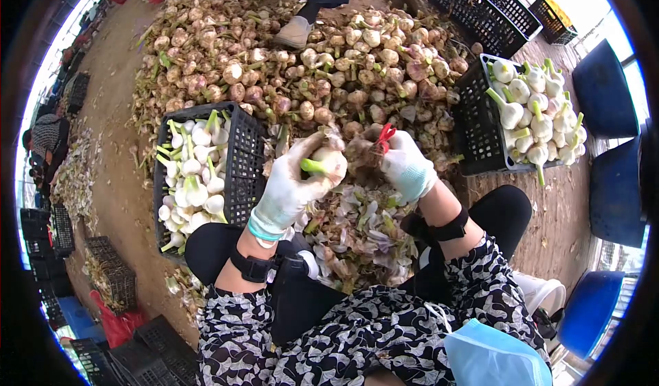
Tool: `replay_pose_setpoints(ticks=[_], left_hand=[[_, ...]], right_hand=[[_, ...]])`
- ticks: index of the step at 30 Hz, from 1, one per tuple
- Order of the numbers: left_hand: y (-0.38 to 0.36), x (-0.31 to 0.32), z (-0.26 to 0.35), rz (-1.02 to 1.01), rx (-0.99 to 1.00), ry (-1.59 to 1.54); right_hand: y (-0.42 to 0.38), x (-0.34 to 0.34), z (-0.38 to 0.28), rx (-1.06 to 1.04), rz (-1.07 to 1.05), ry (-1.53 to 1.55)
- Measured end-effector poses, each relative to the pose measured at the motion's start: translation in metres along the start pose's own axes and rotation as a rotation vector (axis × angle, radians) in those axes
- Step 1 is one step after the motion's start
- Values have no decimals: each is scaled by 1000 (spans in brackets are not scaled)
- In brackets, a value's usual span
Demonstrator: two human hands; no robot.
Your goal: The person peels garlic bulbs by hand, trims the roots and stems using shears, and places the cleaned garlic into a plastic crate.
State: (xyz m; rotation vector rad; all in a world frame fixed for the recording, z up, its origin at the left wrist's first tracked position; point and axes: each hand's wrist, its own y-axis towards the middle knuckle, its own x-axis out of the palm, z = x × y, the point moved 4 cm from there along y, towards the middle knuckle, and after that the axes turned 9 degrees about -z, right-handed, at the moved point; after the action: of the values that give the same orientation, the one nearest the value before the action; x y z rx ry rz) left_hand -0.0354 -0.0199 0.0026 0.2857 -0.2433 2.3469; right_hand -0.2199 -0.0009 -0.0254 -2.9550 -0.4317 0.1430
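My left hand [292, 183], in a white glove with a teal cuff, is closed around a garlic bulb [333, 165]. The bulb's cut green stem points left, and brown skin clings to its upper end. Just to the right, my gloved right hand [406, 163] is closed, with a small red thing [386, 139] showing at its fingertips. What that red thing belongs to is hidden. Brown dry skin or roots [367, 149] show by those fingers, between the two hands. Below the hands, loose garlic peelings [364, 235] lie between my knees.
A large heap of unpeeled garlic [274, 63] spreads ahead, with another person's shoe [295, 32] in it. Black crates of cleaned garlic stand left [244, 169] and right [473, 121]. Blue barrels [611, 97] line the right side. Another person [48, 139] sits far left.
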Motion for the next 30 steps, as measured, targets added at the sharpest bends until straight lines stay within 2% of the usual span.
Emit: replay_pose_setpoints(ticks=[1,4,6,7,8,9,11,13,16,17,18,20,21,22,24,25,26,28,30], left_hand=[[-2,-7,-3,42,20,56],[0,-19,-14,126,71,183],[-1,-18,-14,168,101,257],[0,-13,-7,170,104,344],[0,-9,0,173,108,430],[-1,-5,5,156,85,314],[-3,-8,6,124,99,289],[-4,-12,-3,63,44,172],[-5,-18,-7,82,140,311],[-7,-11,-2,137,151,101],[-6,-9,3,198,250,164],[-7,-16,-13,316,281,-121],[-8,-21,-18,334,283,-282],[-8,-22,-8,423,253,-392],[-12,-35,-12,440,357,-455],[-13,-36,-9,433,392,-513],[-14,-38,-5,432,399,-510],[-18,-35,-3,369,410,-438],[-14,-33,-3,380,388,-450]], right_hand=[[1,1,-1,-5,-3,-2],[-7,4,5,41,143,378],[-4,16,3,-136,53,149],[-6,24,-18,-168,112,-362],[0,28,6,-25,153,-97],[4,31,3,-43,188,-127],[11,32,4,-67,217,-157],[19,31,9,-218,156,82],[22,35,12,-219,201,44],[16,45,-11,-159,173,287],[15,52,-16,-176,221,343],[11,68,-22,-61,288,418],[14,79,-14,-176,250,498],[14,83,-11,-141,260,274],[24,76,-6,-176,251,402],[25,66,2,-14,223,563],[21,61,-3,-20,218,561],[10,66,-8,54,57,826],[21,70,17,-54,101,469]])
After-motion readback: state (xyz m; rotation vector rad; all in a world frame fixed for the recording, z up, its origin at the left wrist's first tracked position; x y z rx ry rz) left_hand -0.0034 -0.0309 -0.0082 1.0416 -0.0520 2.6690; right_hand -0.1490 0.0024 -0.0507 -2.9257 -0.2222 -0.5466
